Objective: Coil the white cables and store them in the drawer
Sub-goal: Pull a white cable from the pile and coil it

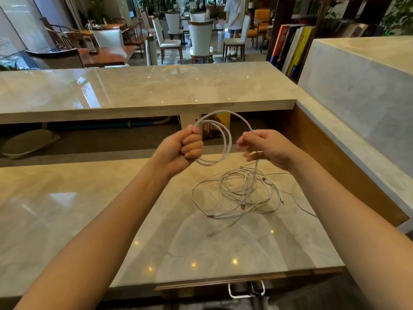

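Note:
My left hand (185,148) is a fist closed around several loops of a white cable coil (225,139), held above the marble desk (89,209). My right hand (266,148) pinches the same cable's free run, which drops down to a tangled pile of white cables (241,191) lying on the desk. The drawer front with a metal handle (245,291) shows under the desk's near edge, below the pile; the drawer looks shut.
A raised marble counter (145,88) runs across behind the desk, with a dark shelf gap under it. A marble wall (357,90) bounds the right side. Books (290,45), chairs and a standing person (234,16) are beyond.

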{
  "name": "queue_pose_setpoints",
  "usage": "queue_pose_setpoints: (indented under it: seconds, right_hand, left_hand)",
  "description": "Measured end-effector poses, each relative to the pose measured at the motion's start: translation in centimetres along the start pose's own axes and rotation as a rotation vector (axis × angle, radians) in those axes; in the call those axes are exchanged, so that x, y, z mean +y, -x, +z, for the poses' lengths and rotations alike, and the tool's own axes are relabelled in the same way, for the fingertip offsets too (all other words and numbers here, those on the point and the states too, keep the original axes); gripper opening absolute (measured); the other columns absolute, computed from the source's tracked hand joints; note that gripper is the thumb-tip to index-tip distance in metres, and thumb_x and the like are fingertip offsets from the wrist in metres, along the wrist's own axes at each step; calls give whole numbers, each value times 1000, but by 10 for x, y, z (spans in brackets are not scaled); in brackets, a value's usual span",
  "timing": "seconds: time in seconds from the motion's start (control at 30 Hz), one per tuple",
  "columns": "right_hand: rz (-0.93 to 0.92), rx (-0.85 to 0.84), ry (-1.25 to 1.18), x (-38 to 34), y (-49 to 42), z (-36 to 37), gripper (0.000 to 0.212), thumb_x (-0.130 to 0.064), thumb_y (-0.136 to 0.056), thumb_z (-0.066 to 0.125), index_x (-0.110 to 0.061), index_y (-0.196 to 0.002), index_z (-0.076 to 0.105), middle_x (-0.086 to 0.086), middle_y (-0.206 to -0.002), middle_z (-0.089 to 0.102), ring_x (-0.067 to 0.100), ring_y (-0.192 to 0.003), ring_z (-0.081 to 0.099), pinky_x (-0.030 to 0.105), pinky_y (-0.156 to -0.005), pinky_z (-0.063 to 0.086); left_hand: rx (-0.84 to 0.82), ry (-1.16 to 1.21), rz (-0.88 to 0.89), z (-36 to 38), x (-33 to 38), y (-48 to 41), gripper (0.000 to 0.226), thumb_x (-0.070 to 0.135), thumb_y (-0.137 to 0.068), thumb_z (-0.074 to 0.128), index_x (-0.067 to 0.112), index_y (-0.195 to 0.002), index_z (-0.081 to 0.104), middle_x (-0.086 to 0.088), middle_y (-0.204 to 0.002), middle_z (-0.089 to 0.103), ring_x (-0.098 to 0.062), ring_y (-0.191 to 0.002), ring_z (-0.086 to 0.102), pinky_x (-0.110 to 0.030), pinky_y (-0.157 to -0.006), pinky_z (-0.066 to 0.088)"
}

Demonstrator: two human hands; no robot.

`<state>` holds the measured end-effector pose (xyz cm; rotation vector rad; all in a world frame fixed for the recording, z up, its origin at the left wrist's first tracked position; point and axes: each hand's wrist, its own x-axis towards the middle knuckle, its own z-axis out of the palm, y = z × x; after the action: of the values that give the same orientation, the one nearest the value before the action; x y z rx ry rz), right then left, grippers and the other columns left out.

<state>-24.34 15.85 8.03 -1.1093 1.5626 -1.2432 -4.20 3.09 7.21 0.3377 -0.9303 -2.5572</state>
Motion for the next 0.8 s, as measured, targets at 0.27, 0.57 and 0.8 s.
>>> queue_pose_setpoints:
  seconds: [0.27,0.57,0.8]
  right_hand:
    - [56,-42,925,59,5,23,31,-30,-101,34,-16,-105,62,0,-92,65,15,-78,58,31,-71,51]
    - [-506,-34,1471,-11,21,89,24,-26,-99,40,-14,-115,53,6,-104,66,25,-89,63,29,-63,37]
    - [-490,-17,1346,-25,30,72,26,-27,-97,45,-17,-122,49,2,-112,64,19,-95,62,28,-75,48]
  left_hand:
    - [19,174,216,-5,10,1,30,27,-100,32,12,-84,52,5,-56,41,-6,-46,35,-17,-46,34]
    - [212,-1139,305,12,-20,-1,13,20,-101,33,19,-99,46,2,-76,59,-6,-69,60,-17,-70,51]
    - [307,-1615,157,6,-21,3,14,26,-100,38,18,-96,48,1,-77,54,-12,-65,51,-25,-59,45]
